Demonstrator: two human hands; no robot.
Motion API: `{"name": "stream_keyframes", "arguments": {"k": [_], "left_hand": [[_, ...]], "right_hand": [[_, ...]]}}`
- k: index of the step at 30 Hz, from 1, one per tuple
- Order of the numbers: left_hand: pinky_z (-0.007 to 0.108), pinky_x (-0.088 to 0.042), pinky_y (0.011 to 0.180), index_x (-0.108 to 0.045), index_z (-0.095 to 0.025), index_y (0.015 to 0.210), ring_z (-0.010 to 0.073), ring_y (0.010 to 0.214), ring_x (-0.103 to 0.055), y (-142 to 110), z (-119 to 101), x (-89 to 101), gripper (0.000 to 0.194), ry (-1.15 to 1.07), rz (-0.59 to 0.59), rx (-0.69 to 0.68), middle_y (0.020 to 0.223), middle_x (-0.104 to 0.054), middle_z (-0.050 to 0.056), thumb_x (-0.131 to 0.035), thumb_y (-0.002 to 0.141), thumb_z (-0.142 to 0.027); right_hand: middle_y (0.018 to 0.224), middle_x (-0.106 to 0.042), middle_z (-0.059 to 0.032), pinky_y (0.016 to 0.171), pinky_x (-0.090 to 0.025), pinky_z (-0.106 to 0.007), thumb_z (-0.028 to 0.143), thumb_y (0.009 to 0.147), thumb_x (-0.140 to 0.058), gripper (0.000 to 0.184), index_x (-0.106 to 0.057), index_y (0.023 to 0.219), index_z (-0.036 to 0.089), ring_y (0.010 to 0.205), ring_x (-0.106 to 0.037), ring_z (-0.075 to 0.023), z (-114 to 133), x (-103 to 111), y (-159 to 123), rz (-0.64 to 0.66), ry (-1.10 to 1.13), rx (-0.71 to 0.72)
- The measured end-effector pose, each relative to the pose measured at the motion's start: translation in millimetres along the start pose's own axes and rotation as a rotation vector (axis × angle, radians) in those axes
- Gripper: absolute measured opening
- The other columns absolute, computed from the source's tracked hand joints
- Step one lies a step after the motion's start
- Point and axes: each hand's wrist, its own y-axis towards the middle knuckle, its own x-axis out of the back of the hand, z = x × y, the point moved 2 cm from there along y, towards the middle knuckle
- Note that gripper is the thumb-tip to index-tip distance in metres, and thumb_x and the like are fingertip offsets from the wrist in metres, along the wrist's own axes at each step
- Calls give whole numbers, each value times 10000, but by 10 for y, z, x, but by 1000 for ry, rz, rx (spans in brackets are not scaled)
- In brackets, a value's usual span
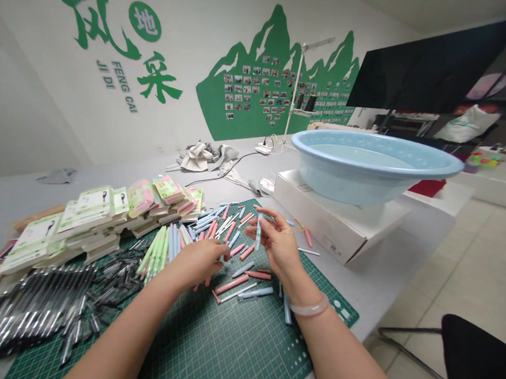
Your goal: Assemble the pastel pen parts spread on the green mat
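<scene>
A row of black pens [40, 308] lies at the far left, with piles of small boxes [93, 203] behind. Next come light green pen pieces [157, 248], side by side on the green cutting mat [181, 344]. The left hand [208, 257] bends its fingers down over loose pink and blue pen pieces [232, 284]; I can't tell if it grips one. The right hand [279, 242] pinches a pale blue pen piece [258, 232] up above the mat. At the right, a blue tub [351, 177] sits on a white box [324, 222].
</scene>
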Motion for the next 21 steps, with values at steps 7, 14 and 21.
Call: {"name": "stream_keyframes", "arguments": {"k": [7, 14, 21], "left_hand": [[239, -364, 620, -647, -263, 828, 175, 774, -587, 51, 247, 96, 161, -27, -132, 157, 843, -664, 21, -497, 777, -237], [246, -371, 632, -656, -244, 821, 181, 771, -595, 116, 343, 10, 164, -84, -175, 271, 828, -677, 33, -502, 765, -248], [252, -377, 638, -660, -242, 823, 187, 775, -595, 138, 373, 20, 175, -49, -221, 280, 827, -677, 35, -498, 759, -251]], "right_hand": [[762, -696, -70, 776, -563, -311, 67, 747, -611, 90, -586, 775, 148, 775, -685, -171, -301, 236, 116, -265, 289, -335], [767, -694, -68, 780, -548, -361, 113, 729, -644, 140, -583, 844, 162, 762, -684, -189, -232, 155, 69, -212, 170, -233], [926, -654, -24, 903, -450, -365, 224, 796, -588, 295, -604, 1088, 272, 904, -623, -185, 91, -185, -177, 69, -473, 221]]}}
